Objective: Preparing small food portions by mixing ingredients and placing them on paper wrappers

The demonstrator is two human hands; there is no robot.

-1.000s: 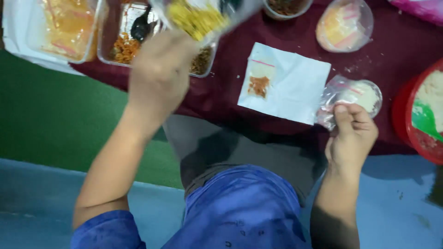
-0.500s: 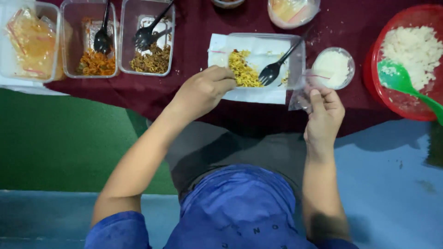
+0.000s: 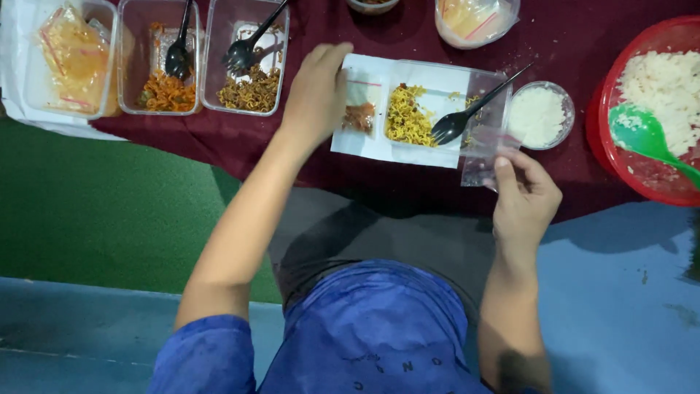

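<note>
My left hand reaches palm down over the left edge of a white paper sheet, fingers stretched out and holding nothing. Just right of it lies a small clear sachet of red-orange filling. A clear rectangular tub stands on the paper with yellow noodles and a black fork in it. My right hand pinches a small empty clear plastic bag at the tub's right end, beside a small round cup of white rice.
On the dark red cloth, three clear tubs stand at the top left: orange sachets, orange noodles, brown noodles, two with black spoons. A red bowl of rice with a green scoop is at right.
My left hand brought the noodle tub down onto the paper, let go of it and moved up to the paper's left edge. My right hand kept hold of the plastic bag.
</note>
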